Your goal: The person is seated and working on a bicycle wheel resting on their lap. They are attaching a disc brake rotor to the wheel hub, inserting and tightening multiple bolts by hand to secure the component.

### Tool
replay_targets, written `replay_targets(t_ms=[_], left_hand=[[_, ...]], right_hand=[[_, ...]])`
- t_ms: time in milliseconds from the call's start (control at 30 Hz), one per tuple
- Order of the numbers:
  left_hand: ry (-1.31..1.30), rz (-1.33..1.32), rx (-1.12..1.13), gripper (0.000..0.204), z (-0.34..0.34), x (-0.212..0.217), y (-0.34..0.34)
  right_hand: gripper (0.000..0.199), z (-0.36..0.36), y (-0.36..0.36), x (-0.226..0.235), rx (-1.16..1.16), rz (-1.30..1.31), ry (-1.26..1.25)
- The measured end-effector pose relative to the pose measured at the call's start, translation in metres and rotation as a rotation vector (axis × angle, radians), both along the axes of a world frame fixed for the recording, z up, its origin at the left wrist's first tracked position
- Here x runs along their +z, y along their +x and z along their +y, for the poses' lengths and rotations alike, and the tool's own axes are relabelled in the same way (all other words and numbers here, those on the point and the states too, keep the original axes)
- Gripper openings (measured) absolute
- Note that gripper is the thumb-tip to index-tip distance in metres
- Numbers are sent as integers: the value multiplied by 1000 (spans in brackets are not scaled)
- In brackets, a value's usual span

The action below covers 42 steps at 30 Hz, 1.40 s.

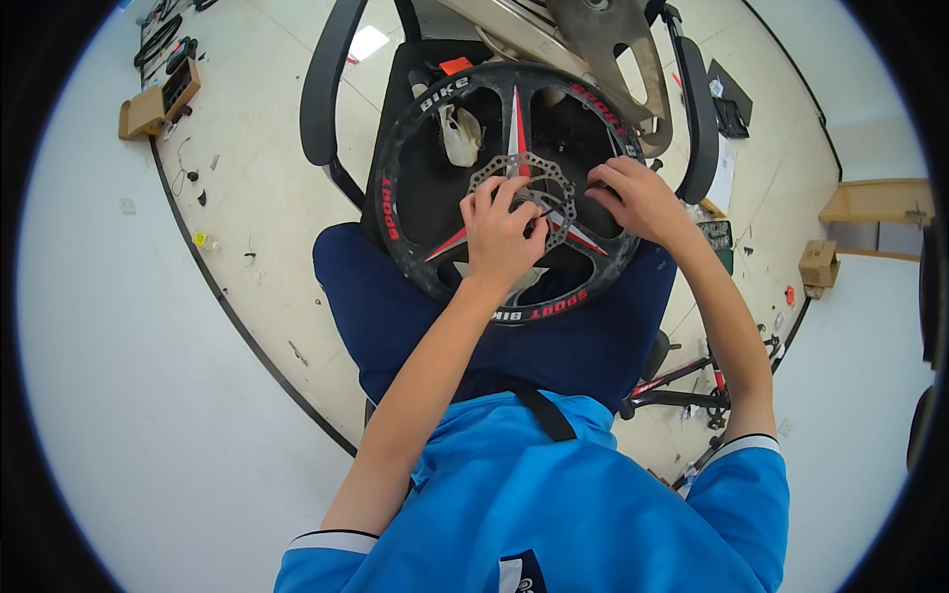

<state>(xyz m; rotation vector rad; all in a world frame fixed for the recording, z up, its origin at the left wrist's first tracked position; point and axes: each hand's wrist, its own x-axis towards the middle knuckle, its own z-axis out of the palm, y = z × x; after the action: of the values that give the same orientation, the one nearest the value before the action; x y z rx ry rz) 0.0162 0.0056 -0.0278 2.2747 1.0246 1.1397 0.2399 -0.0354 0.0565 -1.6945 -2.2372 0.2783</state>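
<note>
A black three-spoke bicycle wheel (pixel 388 163) with red and white markings lies across my lap and the chair seat. On its hub sits a silver brake disc (pixel 542 166) with a perforated edge. My left hand (pixel 502 227) bends its fingers over the left side of the disc, gripping it near the hub. A thin dark piece (pixel 556 209) shows just right of those fingers; its kind is unclear. Above the wheel's right side, apart from the disc, hangs my right hand (pixel 635 201). Its thumb and fingers are drawn together, and whatever is between them is hidden.
The chair's black armrests (pixel 326 94) flank the wheel. Beyond it stands a metal frame part (pixel 618 49). A whitish object (pixel 461 136) shows through a wheel opening. An open cardboard box (pixel 148 111), a bicycle frame (pixel 682 395) and scattered small parts lie on the floor.
</note>
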Motion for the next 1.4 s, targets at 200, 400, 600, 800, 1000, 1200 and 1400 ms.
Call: replay_targets(t_ms=[200, 400, 600, 800, 1000, 1200, 1400], left_hand=[[27, 39, -17, 9, 1, -1, -1], [86, 93, -57, 12, 2, -6, -9], [-44, -20, 21, 46, -6, -3, -25], [-719, -391, 193, 51, -69, -35, -45], [-1621, -623, -289, 23, -61, -55, -31], [-1582, -525, -346, 26, -47, -60, -24], [-1519, -588, -355, 26, -57, -73, -22]], right_hand=[[13, -25, 1, -34, -129, 29, 171], [12, -59, -21, -55, -347, 135, 162], [13, -50, -20, -41, -266, 22, 83], [32, -35, -6, -29, -75, -256, -123], [44, -21, 5, -29, 5, -331, -251], [46, -21, 5, -32, -24, -337, -286], [45, -41, -8, -53, -141, -270, -251]])
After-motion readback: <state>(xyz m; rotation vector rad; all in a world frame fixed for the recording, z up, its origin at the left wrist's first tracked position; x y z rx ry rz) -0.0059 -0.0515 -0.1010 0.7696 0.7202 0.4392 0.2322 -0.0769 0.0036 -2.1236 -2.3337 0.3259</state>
